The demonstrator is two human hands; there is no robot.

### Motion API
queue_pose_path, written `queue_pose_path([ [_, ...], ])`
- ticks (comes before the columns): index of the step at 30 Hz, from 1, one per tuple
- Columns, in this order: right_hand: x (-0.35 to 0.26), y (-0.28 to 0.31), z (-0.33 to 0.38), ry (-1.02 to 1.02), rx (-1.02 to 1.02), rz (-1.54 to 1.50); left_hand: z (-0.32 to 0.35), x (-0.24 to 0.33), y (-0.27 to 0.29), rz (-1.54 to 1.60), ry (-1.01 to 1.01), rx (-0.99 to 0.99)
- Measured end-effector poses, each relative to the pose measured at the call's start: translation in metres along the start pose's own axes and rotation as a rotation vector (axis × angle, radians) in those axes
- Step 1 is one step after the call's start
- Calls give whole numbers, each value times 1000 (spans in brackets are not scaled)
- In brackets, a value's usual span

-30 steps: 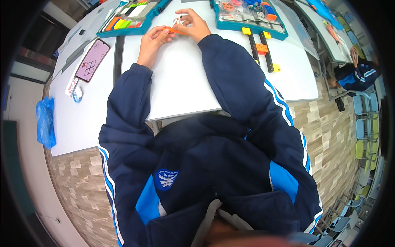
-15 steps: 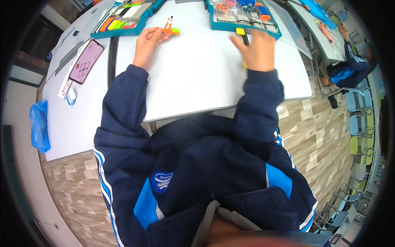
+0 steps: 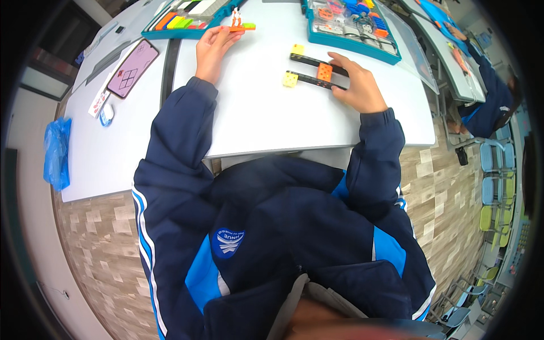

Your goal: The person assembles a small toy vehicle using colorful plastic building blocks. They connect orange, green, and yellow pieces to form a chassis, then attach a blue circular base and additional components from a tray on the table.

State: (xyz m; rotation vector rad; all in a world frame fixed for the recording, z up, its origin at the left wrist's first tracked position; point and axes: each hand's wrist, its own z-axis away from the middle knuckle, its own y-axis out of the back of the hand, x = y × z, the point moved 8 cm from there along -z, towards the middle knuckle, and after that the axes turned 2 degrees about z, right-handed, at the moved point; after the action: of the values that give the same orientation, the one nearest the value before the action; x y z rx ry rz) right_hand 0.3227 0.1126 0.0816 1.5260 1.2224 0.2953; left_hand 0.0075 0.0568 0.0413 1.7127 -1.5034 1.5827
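The left hand [image 3: 212, 50] lies palm-up on the white table [image 3: 249, 119], fingers loosely curled under a small orange-and-green block build [image 3: 241, 24] that it pinches at the fingertips. The right hand [image 3: 356, 85] is spread flat, its fingers pressing on two black beams [image 3: 317, 71] that lie side by side; these carry an orange block [image 3: 324, 71] and yellow blocks [image 3: 293, 65] at their left ends. The hands are well apart.

To do this well, the right hand should pin the beams near the orange block so they do not slide on the smooth top, while the left keeps its build level.

Beyond the hands stand two teal part trays: one [image 3: 187, 17] by the left hand, one [image 3: 351, 25] above the beams. Farther left lie a purple card [image 3: 128, 67] and a blue plastic bag [image 3: 56, 153] at the table edge. The floor is wood-patterned; another person in blue [image 3: 487, 102] sits at the next table, with coloured chairs [image 3: 493, 187] along the right.
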Motion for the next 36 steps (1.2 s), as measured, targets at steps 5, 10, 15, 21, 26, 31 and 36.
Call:
queue_pose_path([
  [5,-21,-26,-54,198,-93,-71,0,6,-1,38,-48,-18],
  [10,-30,-51,-93,296,-251,-114,1,8,-1,12,-68,-16],
  [15,-39,-63,-110,377,-203,-184,1,9,-5,-187,-112,-54],
  [21,-35,-61,-103,345,-92,-229,4,7,-10,-461,-110,-64],
  [26,-35,-29,-104,213,229,-146,6,5,-14,-487,-69,-83],
  [31,-86,-10,-97,570,491,37,8,7,-22,-531,-127,-101],
  [36,-97,-18,-108,606,429,125,10,10,-29,-548,-199,-135],
])
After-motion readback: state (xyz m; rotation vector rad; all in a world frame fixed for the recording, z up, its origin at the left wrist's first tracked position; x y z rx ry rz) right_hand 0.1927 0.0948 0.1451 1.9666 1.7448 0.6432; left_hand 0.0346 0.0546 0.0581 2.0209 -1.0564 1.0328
